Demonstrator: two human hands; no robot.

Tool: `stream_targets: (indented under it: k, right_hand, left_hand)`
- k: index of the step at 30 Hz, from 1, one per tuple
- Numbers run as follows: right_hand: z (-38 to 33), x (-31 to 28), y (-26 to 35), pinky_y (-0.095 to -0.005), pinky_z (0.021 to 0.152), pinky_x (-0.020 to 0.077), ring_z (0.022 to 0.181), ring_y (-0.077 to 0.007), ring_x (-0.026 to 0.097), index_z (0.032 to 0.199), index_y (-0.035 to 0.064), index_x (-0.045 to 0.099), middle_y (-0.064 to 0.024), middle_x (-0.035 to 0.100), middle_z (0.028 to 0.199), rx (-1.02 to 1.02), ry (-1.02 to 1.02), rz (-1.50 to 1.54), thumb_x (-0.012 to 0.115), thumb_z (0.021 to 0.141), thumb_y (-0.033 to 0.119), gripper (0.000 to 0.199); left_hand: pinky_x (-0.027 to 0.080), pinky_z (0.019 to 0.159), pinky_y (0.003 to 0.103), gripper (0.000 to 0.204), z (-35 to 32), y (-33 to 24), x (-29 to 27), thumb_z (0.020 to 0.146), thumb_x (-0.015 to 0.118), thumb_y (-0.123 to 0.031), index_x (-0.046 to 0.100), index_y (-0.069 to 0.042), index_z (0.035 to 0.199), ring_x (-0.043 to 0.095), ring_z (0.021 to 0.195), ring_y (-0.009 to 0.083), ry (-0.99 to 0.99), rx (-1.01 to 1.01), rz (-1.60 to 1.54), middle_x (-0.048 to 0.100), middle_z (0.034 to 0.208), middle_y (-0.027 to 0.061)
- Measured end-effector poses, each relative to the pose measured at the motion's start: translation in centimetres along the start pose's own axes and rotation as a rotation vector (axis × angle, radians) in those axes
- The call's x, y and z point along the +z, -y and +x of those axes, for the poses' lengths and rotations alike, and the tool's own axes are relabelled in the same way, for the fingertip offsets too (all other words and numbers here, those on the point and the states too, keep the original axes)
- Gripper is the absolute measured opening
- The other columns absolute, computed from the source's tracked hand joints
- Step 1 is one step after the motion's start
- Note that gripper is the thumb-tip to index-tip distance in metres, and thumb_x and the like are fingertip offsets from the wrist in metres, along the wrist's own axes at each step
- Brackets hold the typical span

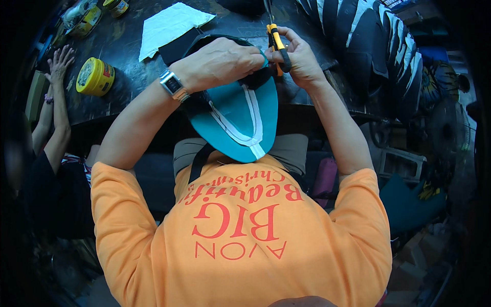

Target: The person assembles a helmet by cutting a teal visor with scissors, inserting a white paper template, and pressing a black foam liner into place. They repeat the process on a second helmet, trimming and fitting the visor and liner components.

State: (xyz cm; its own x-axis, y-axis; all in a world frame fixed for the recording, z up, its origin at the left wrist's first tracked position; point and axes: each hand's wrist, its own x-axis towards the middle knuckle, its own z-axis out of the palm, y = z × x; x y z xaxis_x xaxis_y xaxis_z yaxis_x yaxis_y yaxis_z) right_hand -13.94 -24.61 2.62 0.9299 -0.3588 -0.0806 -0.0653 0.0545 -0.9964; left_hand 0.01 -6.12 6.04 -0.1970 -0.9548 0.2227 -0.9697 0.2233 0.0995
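A teal fabric piece with a rounded end and white tape strips hangs over the table's front edge toward my lap. Its upper part is black and lies partly under my hands. My left hand, with a metal watch on the wrist, is closed on the edge of this piece, its fingertips pinched together. Beside it, my right hand grips scissors with yellow and black handles, the blades pointing away from me. The right fingertips are close to the teal edge; whether they also touch it is hard to see.
On the dark table, a yellow tub stands left, with more tubs farther back. A white sheet lies beyond my hands. Black-and-white pieces are piled at the right. Another person's hands rest at the left edge.
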Motion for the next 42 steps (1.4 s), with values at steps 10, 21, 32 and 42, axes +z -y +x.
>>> stream_targets:
  k: [10,21,32,42]
  right_hand:
    - [-1.6,0.6,1.1,-0.0231,0.068,0.05,0.077,-0.0133,0.067,0.135,0.0074,0.053,-0.005,0.068,0.082,0.042,0.016,-0.105,0.086,0.079,0.016,0.066]
    - [0.1,-0.4,0.1,-0.0202,0.057,0.0401,0.066,-0.0071,0.054,0.135,0.0094,0.056,-0.0016,0.06,0.075,-0.23,-0.118,-0.728,0.077,0.087,0.012,0.053]
    - [-2.4,0.5,-1.1,-0.0218,0.057,0.0461,0.065,-0.0066,0.06,0.129,0.0072,0.059,-0.001,0.065,0.073,-0.11,-0.108,-0.412,0.066,0.082,-0.004,0.049]
    - [-1.6,-0.8,-1.3,-0.0221,0.062,0.0416,0.07,-0.0085,0.054,0.135,0.0051,0.06,-0.0014,0.057,0.076,-0.207,-0.227,-0.73,0.081,0.081,0.011,0.058]
  left_hand:
    - [0.056,0.082,0.039,0.022,-0.1,-1.0,2.1,0.087,0.073,-0.009,0.061,-0.007,0.105,0.069,0.095,0.0288,-0.123,-0.192,-0.194,0.068,0.102,0.0115]
    - [0.053,0.07,0.04,0.016,0.1,-0.6,1.9,0.09,0.068,-0.006,0.053,-0.008,0.094,0.068,0.083,0.0319,-0.083,-0.166,-0.366,0.065,0.087,0.011]
    - [0.054,0.087,0.036,0.015,0.9,-1.0,3.6,0.084,0.075,-0.009,0.067,-0.008,0.096,0.065,0.099,0.0278,-0.022,-0.212,-0.284,0.063,0.109,0.0089]
    - [0.053,0.085,0.041,0.016,1.5,-0.9,3.7,0.083,0.074,-0.006,0.064,-0.004,0.095,0.065,0.099,0.0341,-0.082,-0.268,-0.421,0.066,0.099,0.013]
